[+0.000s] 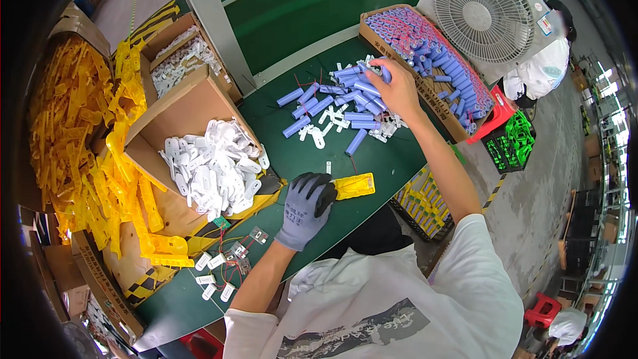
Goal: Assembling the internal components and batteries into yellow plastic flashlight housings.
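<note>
Head view: gloved left hand (304,207) pins yellow housing (353,186) near the worktop's front edge; bare right hand (396,88) pinches a blue cell (385,73) at the far-edge pile, probably for seating in that housing.

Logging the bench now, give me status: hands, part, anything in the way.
Left hand, gloved, pressing down on yellow plastic part. Right hand, bare, picking a blue cylindrical cell from the loose pile. Nothing between the hands.

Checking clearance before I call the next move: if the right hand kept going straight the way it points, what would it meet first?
Probably the cardboard box of blue cells: the right hand points up and away over the loose cell pile. Depth is unclear.
</note>
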Tool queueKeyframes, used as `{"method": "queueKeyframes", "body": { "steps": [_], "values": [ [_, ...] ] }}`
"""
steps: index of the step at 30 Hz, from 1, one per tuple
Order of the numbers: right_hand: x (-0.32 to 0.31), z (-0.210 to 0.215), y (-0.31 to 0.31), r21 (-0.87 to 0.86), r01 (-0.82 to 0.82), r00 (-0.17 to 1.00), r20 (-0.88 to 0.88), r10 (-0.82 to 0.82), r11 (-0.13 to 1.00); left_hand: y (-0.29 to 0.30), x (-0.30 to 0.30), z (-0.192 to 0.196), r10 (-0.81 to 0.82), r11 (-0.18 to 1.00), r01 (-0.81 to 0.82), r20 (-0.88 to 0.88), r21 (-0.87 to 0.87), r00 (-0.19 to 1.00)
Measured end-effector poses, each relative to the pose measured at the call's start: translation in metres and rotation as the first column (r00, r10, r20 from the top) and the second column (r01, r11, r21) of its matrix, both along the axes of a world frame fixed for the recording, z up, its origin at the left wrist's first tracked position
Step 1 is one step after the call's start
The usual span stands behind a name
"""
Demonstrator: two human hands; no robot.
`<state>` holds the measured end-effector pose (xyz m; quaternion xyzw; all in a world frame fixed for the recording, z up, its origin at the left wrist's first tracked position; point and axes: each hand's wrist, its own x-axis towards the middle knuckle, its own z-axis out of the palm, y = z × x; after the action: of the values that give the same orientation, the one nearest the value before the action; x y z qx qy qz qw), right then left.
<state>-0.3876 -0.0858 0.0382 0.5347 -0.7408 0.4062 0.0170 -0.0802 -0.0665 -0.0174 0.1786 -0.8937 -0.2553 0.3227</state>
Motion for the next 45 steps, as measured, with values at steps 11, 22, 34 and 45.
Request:
{"method": "queueKeyframes", "body": {
  "steps": [11, 22, 34, 45],
  "values": [
    [-0.018, -0.001, 0.018, -0.289, 0.067, 0.965, 0.262, 0.012, 0.955, 0.008, 0.000, -0.007, 0.063, 0.997, -0.058, 0.085, -0.060, 0.994],
    [0.100, 0.001, 0.113, 0.009, -0.396, 0.539, 0.812, 0.225, 0.918, 0.009, 0.005, -0.011, 0.121, 0.992, -0.117, 0.132, -0.036, 0.984],
    [0.142, -0.039, 0.136, 0.104, -0.176, 0.664, 0.746, 0.040, 0.979, 0.008, 0.005, -0.009, 0.125, 0.992, -0.120, 0.174, -0.040, 0.977],
    [0.153, -0.045, 0.133, 0.080, -0.155, 0.898, 0.426, 0.107, 0.985, 0.010, 0.007, -0.008, 0.107, 0.994, -0.101, 0.187, -0.040, 0.976]
  ]
}}
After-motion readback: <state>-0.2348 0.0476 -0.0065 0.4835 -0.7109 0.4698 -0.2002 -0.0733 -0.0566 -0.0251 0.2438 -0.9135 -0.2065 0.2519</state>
